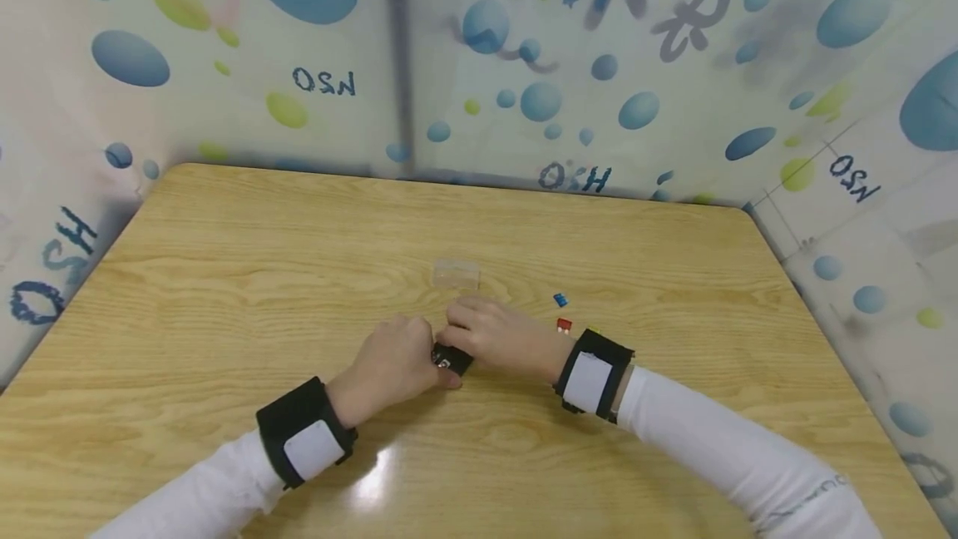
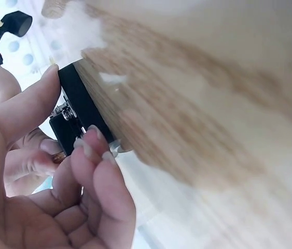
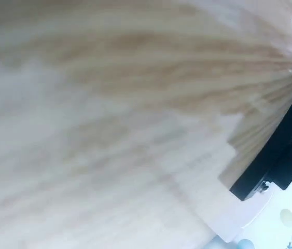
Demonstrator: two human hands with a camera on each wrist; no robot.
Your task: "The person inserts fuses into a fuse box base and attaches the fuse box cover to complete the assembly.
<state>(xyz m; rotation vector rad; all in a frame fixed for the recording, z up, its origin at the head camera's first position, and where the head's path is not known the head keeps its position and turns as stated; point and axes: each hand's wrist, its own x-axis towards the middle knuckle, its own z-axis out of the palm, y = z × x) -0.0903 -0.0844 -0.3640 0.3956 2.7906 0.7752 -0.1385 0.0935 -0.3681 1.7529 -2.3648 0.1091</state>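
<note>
My left hand (image 1: pixel 389 360) holds a small black block (image 1: pixel 452 358) with metal terminals above the table. In the left wrist view the thumb (image 2: pixel 37 104) lies along one end of the block (image 2: pixel 86 101) and curled fingertips (image 2: pixel 107 176) press near the other end. My right hand (image 1: pixel 497 338) is at the block's far side. Its thumb and finger appear to pinch a small orange-brown piece (image 2: pixel 58 157) against the terminals; most of it is hidden. The right wrist view shows the block's dark edge (image 3: pixel 270 155), with hardly any of the right hand.
Behind the hands lies a clear plastic box (image 1: pixel 456 274) on the wooden table (image 1: pixel 314 264). Right of it are a small blue piece (image 1: pixel 560 299) and a red piece (image 1: pixel 564 325) with two pale prongs. A yellow piece (image 1: pixel 594 329) shows partly behind the right wrist.
</note>
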